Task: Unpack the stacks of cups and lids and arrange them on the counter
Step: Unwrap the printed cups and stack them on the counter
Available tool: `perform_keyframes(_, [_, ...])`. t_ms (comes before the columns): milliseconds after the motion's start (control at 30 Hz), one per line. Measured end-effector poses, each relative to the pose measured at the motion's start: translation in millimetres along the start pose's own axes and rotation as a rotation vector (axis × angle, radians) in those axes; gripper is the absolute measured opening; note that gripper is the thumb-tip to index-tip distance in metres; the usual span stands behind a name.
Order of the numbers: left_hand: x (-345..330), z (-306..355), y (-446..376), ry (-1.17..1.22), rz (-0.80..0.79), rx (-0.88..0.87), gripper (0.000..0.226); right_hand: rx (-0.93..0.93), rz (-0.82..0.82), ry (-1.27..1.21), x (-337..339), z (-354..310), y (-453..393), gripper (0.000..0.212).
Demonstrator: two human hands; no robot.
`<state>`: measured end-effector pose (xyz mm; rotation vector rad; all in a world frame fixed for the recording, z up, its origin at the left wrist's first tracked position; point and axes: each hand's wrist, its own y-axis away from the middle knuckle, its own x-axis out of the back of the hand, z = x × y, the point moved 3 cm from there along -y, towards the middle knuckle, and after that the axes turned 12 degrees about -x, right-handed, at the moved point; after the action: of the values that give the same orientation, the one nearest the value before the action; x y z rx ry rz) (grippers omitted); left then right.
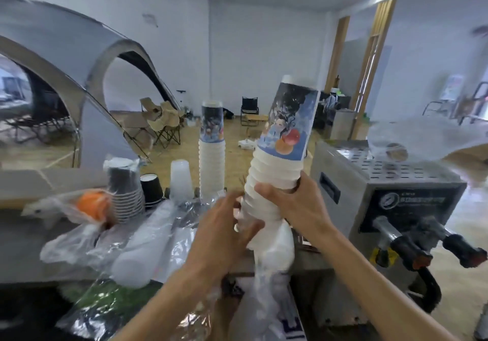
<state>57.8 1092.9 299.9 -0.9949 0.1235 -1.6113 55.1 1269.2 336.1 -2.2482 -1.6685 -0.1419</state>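
My right hand [293, 204] grips a tilted stack of white paper cups [277, 156] with a printed picture on the top one. My left hand [224, 232] grips the lower part of that stack, where its clear plastic sleeve [272, 282] hangs down. A second printed cup stack [212, 150] stands upright on the counter [18, 248] behind my hands. To the left stand clear cups [181, 179], a black cup [151, 189] and a dark stack in a wrapper [124, 192]. Wrapped white stacks [142, 245] lie on the counter.
A metal espresso machine [383, 198] with black-handled portafilters fills the right side. An orange ball in a plastic bag [92, 204] lies at left beside a cardboard box [26, 185]. Loose plastic wrap [111, 311] covers the near counter edge.
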Motion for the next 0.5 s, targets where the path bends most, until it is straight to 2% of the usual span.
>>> perform_keyframes(67, [37.4, 2.5, -32.8, -0.043, 0.069, -0.047, 0.055, 0.051, 0.025, 0.016, -16.5, -44.8, -26.2, 0.023])
perform_keyframes(133, [72.1, 3.1, -69.2, -0.1, 0.113, -0.095, 0.055, 0.093, 0.055, 0.033, -33.3, -88.2, -56.9, 0.025])
perform_keyframes(300, [148.6, -6.6, -169.7, -0.184, 0.197, -0.139, 0.047, 0.219, 0.167, 0.072, -79.7, -185.5, -142.6, 0.071])
perform_keyframes(400, [173.1, -23.3, -218.3, -0.247, 0.187, -0.104, 0.047, 0.253, 0.205, 0.119, -101.4, -214.0, -188.4, 0.068])
perform_keyframes(500, [180.4, -43.2, -252.0, -0.213, 0.165, -0.082, 0.047, 0.248, 0.228, 0.125, -118.2, -220.8, -223.6, 0.06])
